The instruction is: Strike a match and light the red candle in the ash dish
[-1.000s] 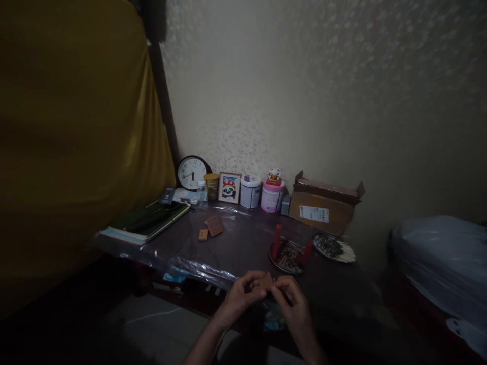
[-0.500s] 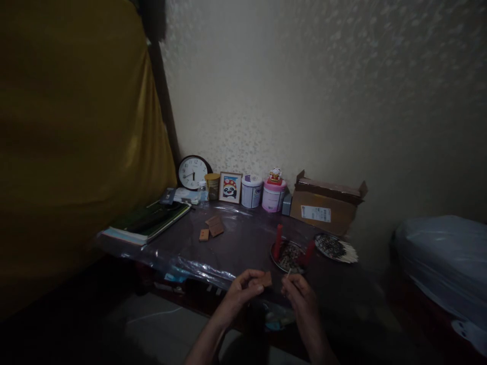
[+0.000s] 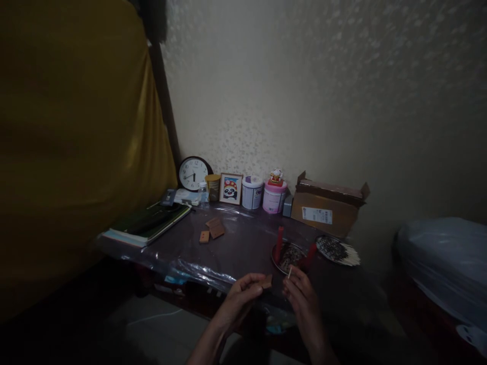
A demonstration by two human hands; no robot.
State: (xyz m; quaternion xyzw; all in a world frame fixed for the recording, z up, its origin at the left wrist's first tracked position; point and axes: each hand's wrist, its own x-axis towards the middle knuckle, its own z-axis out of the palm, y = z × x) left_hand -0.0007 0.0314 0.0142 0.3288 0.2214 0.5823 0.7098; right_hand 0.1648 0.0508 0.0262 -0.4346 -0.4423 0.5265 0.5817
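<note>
My left hand (image 3: 243, 292) pinches a small brown matchbox (image 3: 267, 282) between thumb and fingers, its free end pointing right. A thin pale matchstick (image 3: 289, 272) stands up from the closed fingertips of my right hand (image 3: 302, 291). The two hands are apart, just above the table's front edge. Behind my right hand lies a round dish (image 3: 274, 261) full of dark bits, partly hidden by that hand. One red candle (image 3: 279, 241) stands upright at the dish's left side; another red candle (image 3: 311, 251) leans at its right.
A plate (image 3: 319, 246) of pale and blackened matchsticks (image 3: 350, 255) lies on the right. Small brown pieces (image 3: 215, 228) and an orange box (image 3: 204, 236) rest left of centre on the plastic-covered table (image 3: 239, 248). A clock (image 3: 194, 173), tins (image 3: 252, 193) and a cardboard box (image 3: 329, 205) line the wall.
My right hand has tilted slightly, and the matchstick with it. The matchbox in my left hand has turned a little. Both hands keep their hold; the view has shifted very slightly.
</note>
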